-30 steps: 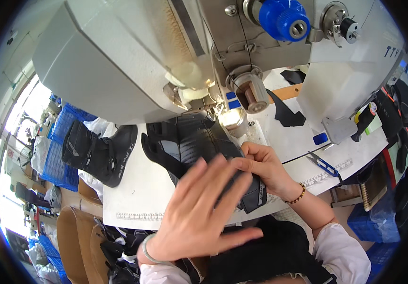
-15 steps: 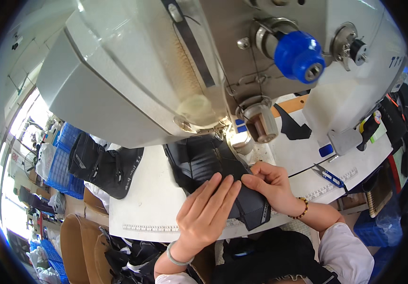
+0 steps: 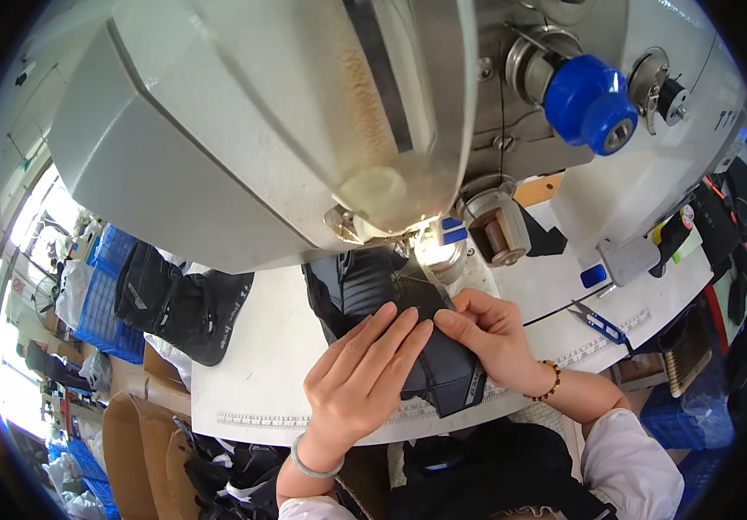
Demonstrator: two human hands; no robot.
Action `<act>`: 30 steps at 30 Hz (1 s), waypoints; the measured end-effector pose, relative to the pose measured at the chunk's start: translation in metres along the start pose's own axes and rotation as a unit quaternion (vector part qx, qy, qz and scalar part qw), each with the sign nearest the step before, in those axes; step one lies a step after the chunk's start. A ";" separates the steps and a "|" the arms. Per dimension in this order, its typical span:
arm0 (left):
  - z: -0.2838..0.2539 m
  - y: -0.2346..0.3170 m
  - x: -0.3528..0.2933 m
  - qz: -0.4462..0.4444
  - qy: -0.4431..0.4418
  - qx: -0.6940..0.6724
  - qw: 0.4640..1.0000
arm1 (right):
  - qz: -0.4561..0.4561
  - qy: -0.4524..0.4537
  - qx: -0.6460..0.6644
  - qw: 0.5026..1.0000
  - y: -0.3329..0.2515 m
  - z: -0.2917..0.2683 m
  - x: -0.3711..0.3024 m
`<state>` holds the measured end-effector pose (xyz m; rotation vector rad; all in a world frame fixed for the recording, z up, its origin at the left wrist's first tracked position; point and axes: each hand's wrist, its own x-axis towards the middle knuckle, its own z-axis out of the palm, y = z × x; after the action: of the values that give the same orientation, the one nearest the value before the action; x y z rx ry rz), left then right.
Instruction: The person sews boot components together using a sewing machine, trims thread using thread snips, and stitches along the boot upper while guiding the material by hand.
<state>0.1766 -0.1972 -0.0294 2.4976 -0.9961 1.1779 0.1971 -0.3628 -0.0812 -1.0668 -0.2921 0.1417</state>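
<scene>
A black, stitched leather-like piece with padded ribs lies on the white table, its far end under the sewing machine. My left hand rests flat on it, fingers stretched out and slightly apart. At the piece's right edge my right hand grips with the thumb on top and the fingers curled. The thumb almost meets the left fingertips. A small lamp lights the spot by the presser area, where the machine head partly hides the needle.
Blue-handled thread snips lie on the right of the white table, near a printed ruler strip. More black stitched pieces are stacked at the left edge. A cardboard box stands below; blue crates are farther left.
The whole view has shifted a little, so the machine head sits differently in the picture. My left hand has slid slightly left on the piece; the right hand keeps its grip.
</scene>
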 end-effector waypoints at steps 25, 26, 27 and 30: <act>0.008 -0.014 -0.004 -0.110 -0.003 0.006 0.994 | -0.018 0.014 -0.036 0.999 0.005 0.011 0.015; 0.006 -0.016 -0.004 -0.121 -0.005 -0.014 0.993 | 0.001 0.032 -0.053 0.998 0.005 0.011 0.014; 0.004 -0.018 -0.004 -0.123 -0.008 -0.014 0.992 | -0.007 0.017 -0.041 0.999 0.005 0.011 0.014; -0.001 -0.022 -0.001 -0.173 -0.033 -0.069 0.982 | -0.022 0.028 -0.026 0.999 0.005 0.012 0.013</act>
<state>0.1903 -0.1794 -0.0280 2.4803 -0.5964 0.8954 0.2060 -0.3467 -0.0779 -1.1123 -0.2704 0.0650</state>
